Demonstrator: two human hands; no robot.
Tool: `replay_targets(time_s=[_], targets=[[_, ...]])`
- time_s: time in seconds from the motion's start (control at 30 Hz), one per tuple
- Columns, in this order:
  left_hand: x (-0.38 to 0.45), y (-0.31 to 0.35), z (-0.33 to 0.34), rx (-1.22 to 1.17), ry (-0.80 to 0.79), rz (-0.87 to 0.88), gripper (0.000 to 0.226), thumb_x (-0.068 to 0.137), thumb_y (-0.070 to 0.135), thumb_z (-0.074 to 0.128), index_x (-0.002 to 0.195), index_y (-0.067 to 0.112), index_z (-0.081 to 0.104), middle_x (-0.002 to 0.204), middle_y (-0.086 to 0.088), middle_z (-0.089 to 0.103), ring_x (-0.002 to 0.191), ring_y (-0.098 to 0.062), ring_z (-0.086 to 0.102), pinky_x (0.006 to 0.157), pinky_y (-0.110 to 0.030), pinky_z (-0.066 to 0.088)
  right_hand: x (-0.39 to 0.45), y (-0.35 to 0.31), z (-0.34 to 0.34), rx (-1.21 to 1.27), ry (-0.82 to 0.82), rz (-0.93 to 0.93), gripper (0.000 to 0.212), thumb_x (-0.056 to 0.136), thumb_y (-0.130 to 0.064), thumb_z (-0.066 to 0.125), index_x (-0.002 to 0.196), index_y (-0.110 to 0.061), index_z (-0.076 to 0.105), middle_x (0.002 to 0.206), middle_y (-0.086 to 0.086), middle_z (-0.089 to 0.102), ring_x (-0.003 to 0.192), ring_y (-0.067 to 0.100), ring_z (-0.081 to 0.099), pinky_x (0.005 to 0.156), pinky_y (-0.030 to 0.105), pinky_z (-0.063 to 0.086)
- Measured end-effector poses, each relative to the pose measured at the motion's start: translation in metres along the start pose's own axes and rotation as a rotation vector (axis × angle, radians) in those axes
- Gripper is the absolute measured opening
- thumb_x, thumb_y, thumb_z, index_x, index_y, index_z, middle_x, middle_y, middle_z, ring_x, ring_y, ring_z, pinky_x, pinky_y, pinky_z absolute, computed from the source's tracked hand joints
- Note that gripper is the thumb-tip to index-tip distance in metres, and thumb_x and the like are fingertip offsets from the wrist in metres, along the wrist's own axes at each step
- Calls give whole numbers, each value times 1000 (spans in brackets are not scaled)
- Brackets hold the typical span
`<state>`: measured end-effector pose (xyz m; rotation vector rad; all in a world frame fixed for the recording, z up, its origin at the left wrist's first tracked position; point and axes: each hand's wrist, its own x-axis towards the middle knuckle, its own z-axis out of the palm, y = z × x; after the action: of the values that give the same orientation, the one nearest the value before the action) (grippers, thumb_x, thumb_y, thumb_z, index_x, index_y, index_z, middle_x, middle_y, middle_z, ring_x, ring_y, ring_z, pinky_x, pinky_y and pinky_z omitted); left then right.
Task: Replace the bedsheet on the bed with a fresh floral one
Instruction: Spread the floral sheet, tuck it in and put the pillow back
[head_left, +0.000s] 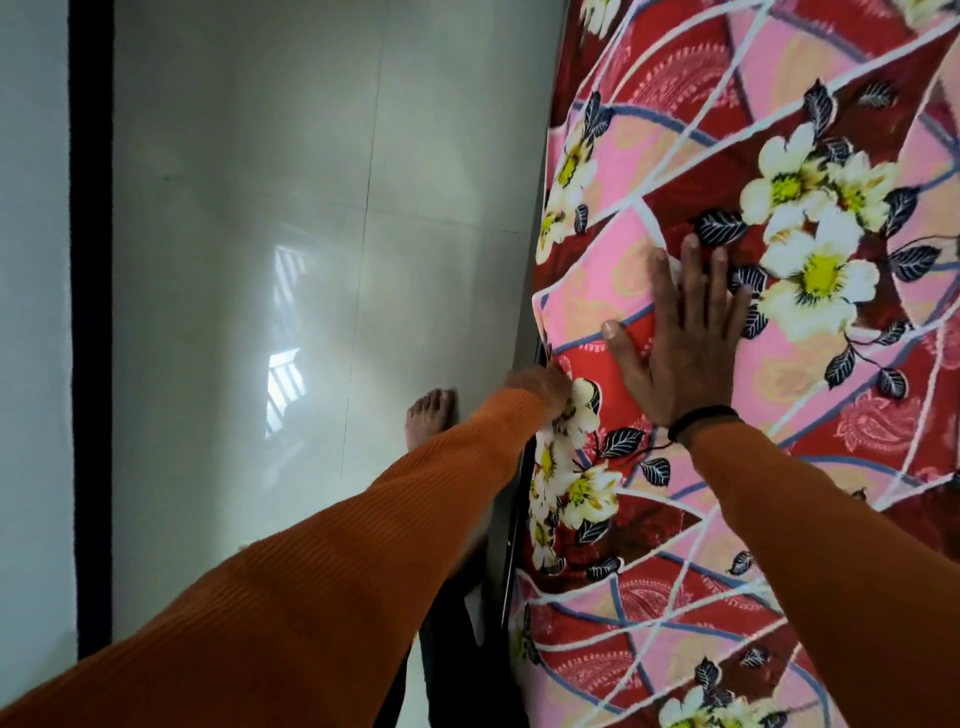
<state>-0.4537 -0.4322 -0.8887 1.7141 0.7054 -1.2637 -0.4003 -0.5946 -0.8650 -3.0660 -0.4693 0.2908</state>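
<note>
The tiled floor (260, 260) left of the bed lies open. A bare foot (431, 415) stands beside the bed edge (519, 519).

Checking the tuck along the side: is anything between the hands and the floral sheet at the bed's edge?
Nothing visible. The right hand lies flat on the floral sheet, and the left hand is already at its edge, fingers hidden in the fabric.

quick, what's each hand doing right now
Left hand: at the bed's edge against the floral sheet; fingers hidden, cannot tell.
Right hand: open, flat on the sheet.
</note>
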Motion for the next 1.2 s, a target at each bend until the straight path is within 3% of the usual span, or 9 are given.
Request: replay_targets(time_s=[0.13, 0.3, 0.37, 0.5, 0.63, 0.77, 0.97, 1.07, 1.2], targets=[[-10, 16, -25, -225, 372, 271, 44, 107, 43, 42, 116, 8, 67, 111, -15, 73, 97, -30, 69, 88, -37, 57, 0, -1, -6, 12, -35, -4, 88, 97, -66, 44, 164, -22, 7, 171, 7, -3, 157, 31, -6, 121, 66, 6], [6, 49, -14, -488, 166, 257, 73, 103, 67, 20, 157, 20, 34, 159, -11, 40, 144, -28, 41, 119, -36, 28, 22, 8, -10, 71, 6, -28, 79, 100, -61, 40, 163, -18, 17, 171, 8, 2, 158, 30, -3, 120, 68, 5], [15, 53, -9, -491, 132, 241, 97, 89, 85, 16, 162, 22, 22, 166, -8, 27, 152, -24, 29, 125, -38, 20, 42, 15, -16, 102, 36, -21, 79, 101, -60, 42, 162, -18, 18, 171, 8, 4, 158, 30, -1, 120, 67, 4], [15, 72, -11, -596, 99, 168, 95, 86, 82, 7, 164, 27, 6, 170, -3, 14, 156, -22, 15, 125, -37, 9, 88, 25, -27, 147, 46, -12, 81, 100, -67, 38, 163, -23, 12, 171, 7, 2, 158, 31, -3, 121, 66, 3], [47, 69, 0, -701, 138, 99, 104, 69, 103, 11, 154, 46, 33, 160, -6, 41, 144, -30, 42, 124, -52, 23, 111, 31, -28, 141, -6, 0, 83, 97, -73, 33, 163, -26, 13, 171, 8, 0, 157, 35, -2, 121, 68, 4], [111, 61, -4, -727, 99, -41, 129, 47, 113, 22, 139, 31, 61, 136, -13, 65, 120, -36, 64, 114, -54, 40, 115, 31, -24, 97, -7, -1, 87, 96, -76, 30, 163, -25, 9, 171, 9, -2, 157, 36, -4, 120, 68, 4], [57, 91, -29, -920, 77, 82, 75, 101, 70, 16, 144, 21, 54, 126, -14, 69, 100, -26, 70, 105, -44, 51, 114, 29, -16, 78, 40, 4, 87, 96, -76, 29, 163, -24, 11, 171, 8, 0, 157, 35, -3, 122, 65, 2], [55, 95, -37, -966, -11, 31, 72, 103, 67, 23, 140, 16, 58, 112, -11, 72, 91, -25, 68, 94, -36, 53, 113, 28, -22, 89, 51, 7, 86, 96, -75, 32, 163, -24, 13, 171, 7, 1, 157, 34, -4, 121, 65, 4], [59, 91, -42, -899, -65, -157, 85, 92, 82, 26, 127, 18, 69, 112, -16, 74, 107, -32, 68, 109, -43, 47, 114, 32, -28, 139, 39, -20, 87, 95, -75, 35, 163, -25, 12, 171, 6, -1, 157, 32, -6, 121, 66, 3]])
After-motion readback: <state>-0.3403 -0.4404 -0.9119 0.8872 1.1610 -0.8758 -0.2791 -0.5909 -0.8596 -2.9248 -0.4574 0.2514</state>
